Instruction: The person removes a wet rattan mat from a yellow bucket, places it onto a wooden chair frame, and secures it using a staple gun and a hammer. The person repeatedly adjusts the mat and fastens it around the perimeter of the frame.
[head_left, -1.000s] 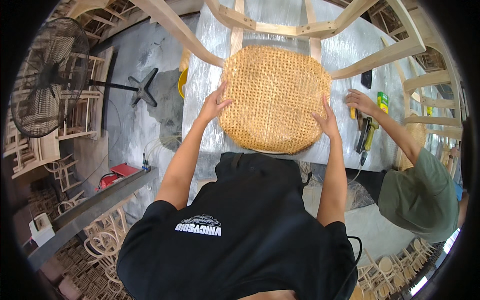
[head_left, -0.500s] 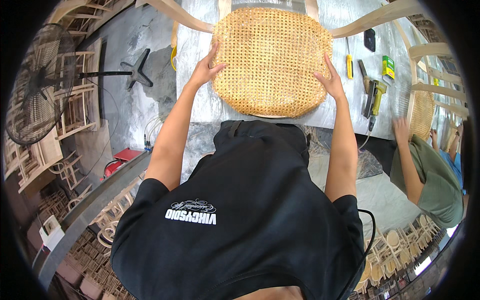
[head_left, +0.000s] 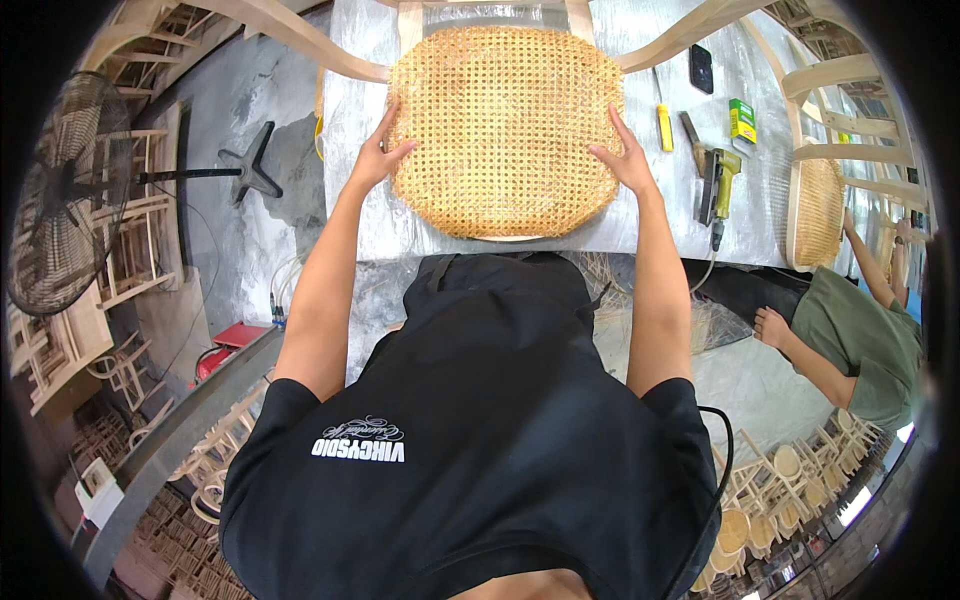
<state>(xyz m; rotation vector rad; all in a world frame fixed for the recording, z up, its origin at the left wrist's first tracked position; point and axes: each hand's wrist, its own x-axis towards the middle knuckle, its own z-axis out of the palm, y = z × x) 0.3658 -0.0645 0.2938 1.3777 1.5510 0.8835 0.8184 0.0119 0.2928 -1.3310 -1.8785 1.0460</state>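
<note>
Since a moment ago both hands have stayed at the edges of the woven cane seat (head_left: 505, 125), which lies on the silver-covered table (head_left: 350, 210) between pale chair arms. Left hand (head_left: 375, 160) is spread open, pressed flat on the seat's left edge; right hand (head_left: 625, 160) likewise open on the right edge. Right of it lie a green power tool (head_left: 722, 180) and a yellow-handled screwdriver (head_left: 664, 120).
</note>
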